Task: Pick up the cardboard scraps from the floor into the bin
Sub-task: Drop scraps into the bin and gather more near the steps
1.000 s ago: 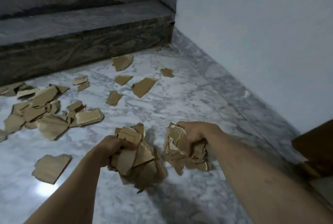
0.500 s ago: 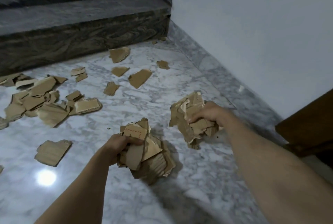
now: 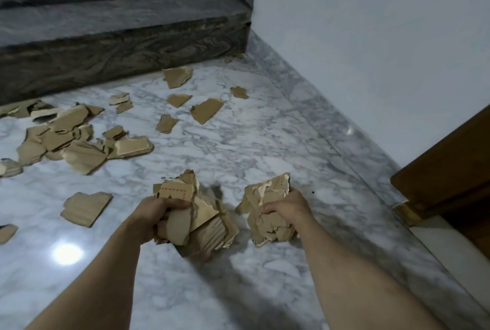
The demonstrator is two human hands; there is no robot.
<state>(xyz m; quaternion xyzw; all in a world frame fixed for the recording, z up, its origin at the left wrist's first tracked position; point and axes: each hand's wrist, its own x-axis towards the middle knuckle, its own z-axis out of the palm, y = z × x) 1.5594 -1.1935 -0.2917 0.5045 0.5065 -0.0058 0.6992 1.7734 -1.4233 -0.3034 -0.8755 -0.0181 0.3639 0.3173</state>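
My left hand (image 3: 155, 210) grips a thick bundle of brown cardboard scraps (image 3: 201, 226) held above the white marble floor (image 3: 252, 144). My right hand (image 3: 287, 207) grips a second, smaller wad of torn scraps (image 3: 267, 213) beside it. Several loose cardboard pieces lie on the floor: a heap at the left (image 3: 74, 141), a single flat piece (image 3: 86, 207) near my left forearm, and scattered ones farther off (image 3: 206, 110) toward the step. No bin is in view.
A dark marble step (image 3: 119, 48) runs across the back. A white wall (image 3: 371, 37) with a marble skirting closes the right side. A brown wooden door or panel (image 3: 450, 170) juts in at the right edge.
My right hand with its wad has come back down and closer to the left bundle after being lifted out to the right. The left hand has kept its grip and hardly moved.
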